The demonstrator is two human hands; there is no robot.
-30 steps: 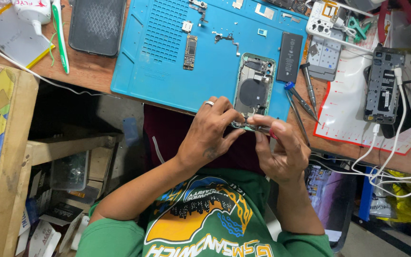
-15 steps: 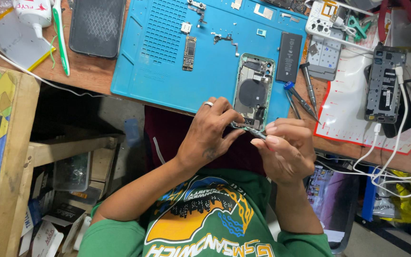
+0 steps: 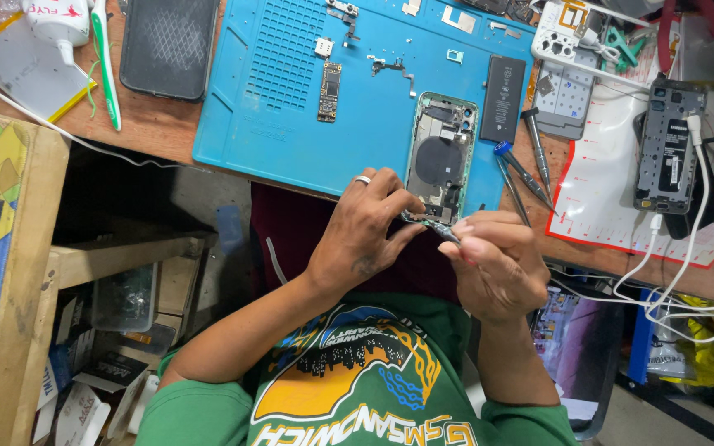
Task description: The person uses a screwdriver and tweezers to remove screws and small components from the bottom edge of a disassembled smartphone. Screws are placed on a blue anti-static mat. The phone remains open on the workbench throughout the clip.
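Fingers: those of the left hand (image 3: 363,231) are curled and pinched on the near end of an opened smartphone rear housing, grey metal frame with a dark round coil (image 3: 440,157); a silver ring sits on one finger. Fingers of the right hand (image 3: 493,264) are closed round a thin dark-tipped metal tool (image 3: 446,234), whose point rests at the housing's bottom edge, between the two hands.

Housing: lies on the near right part of a blue rectangular silicone work mat (image 3: 291,132), its lower end overhanging the mat's near edge, where the hands meet it.

On the mat, further items: a narrow green-and-black circuit board (image 3: 330,91), left of the housing; a flat black rectangular battery (image 3: 503,98), just beside the housing on its right; small loose metal brackets and flex parts along the far edge.

Right of the mat: two slim grey screwdrivers, one with a blue collar (image 3: 522,169), lying on the wooden bench; a second opened grey phone body (image 3: 667,149) on a white red-bordered sheet, with white cables running off it.

Left of the mat: a black mesh-textured rectangular pad (image 3: 167,45); a green-handled toothbrush (image 3: 105,62); a white glue bottle (image 3: 59,21).
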